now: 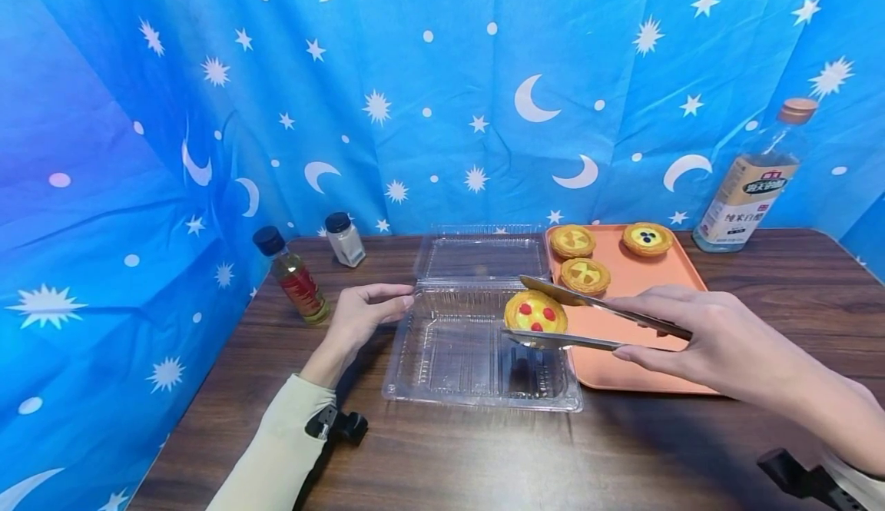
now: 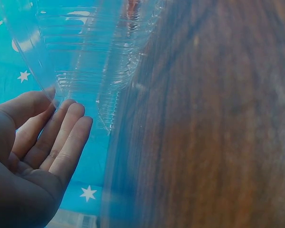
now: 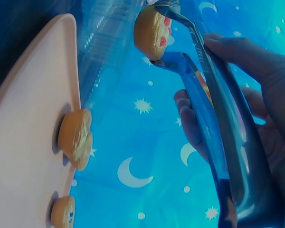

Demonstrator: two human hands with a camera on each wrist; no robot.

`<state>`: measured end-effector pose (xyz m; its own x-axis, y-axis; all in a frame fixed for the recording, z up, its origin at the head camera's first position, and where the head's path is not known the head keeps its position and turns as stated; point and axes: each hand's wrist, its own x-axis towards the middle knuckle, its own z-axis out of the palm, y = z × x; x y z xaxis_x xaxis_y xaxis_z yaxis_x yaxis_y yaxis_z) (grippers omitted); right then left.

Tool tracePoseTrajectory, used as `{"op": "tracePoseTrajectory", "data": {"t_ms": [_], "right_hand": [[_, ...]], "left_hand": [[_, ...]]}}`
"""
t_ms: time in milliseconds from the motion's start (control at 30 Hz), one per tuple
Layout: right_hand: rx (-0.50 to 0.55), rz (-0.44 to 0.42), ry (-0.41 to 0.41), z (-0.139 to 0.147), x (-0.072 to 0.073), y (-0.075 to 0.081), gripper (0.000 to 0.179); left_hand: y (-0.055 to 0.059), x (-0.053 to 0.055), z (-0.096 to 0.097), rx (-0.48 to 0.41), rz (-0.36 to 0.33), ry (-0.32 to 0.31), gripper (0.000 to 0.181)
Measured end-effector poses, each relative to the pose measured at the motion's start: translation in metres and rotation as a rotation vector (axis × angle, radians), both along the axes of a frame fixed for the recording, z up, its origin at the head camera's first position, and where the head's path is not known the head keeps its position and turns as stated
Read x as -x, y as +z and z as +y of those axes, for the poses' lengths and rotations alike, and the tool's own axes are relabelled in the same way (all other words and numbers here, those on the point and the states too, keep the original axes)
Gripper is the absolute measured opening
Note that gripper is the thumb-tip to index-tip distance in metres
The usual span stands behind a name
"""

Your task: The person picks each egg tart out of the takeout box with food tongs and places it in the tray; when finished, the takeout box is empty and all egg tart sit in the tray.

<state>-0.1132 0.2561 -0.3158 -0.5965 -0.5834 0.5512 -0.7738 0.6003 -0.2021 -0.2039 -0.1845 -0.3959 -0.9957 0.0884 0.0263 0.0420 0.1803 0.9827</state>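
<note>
My right hand (image 1: 719, 334) grips a pair of metal tongs (image 1: 608, 307). Between the tong tips is an egg tart with red pieces on top (image 1: 535, 313), held above the right side of a clear plastic clamshell box (image 1: 456, 357). In the right wrist view, the tart (image 3: 151, 34) is clamped on its sides, clear of the tray. My left hand (image 1: 362, 315) pinches the box's left rim between thumb and fingertips, as the left wrist view shows at the clear plastic edge (image 2: 57, 97). The box's lid (image 1: 480, 257) lies back behind its base.
An orange tray (image 1: 636, 342) right of the box bears two yellow-topped tarts (image 1: 585, 276) and one with dark berries (image 1: 647, 240). A tall labelled bottle (image 1: 750, 180) stands back right. A small red-labelled bottle (image 1: 293, 277) and black-capped shaker (image 1: 346, 240) stand left.
</note>
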Motion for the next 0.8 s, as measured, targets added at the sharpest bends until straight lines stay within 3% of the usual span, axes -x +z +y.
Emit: {"op": "tracePoseTrajectory", "data": {"t_ms": [400, 800], "right_hand": [[0.005, 0.061, -0.141, 0.025, 0.001, 0.0, 0.056], [-0.008, -0.059, -0.403, 0.05, 0.002, 0.004, 0.058]], "left_hand": [[0.0, 0.0, 0.0, 0.012, -0.005, 0.004, 0.028], [-0.001, 0.001, 0.0, 0.0, -0.013, 0.003, 0.029]]}}
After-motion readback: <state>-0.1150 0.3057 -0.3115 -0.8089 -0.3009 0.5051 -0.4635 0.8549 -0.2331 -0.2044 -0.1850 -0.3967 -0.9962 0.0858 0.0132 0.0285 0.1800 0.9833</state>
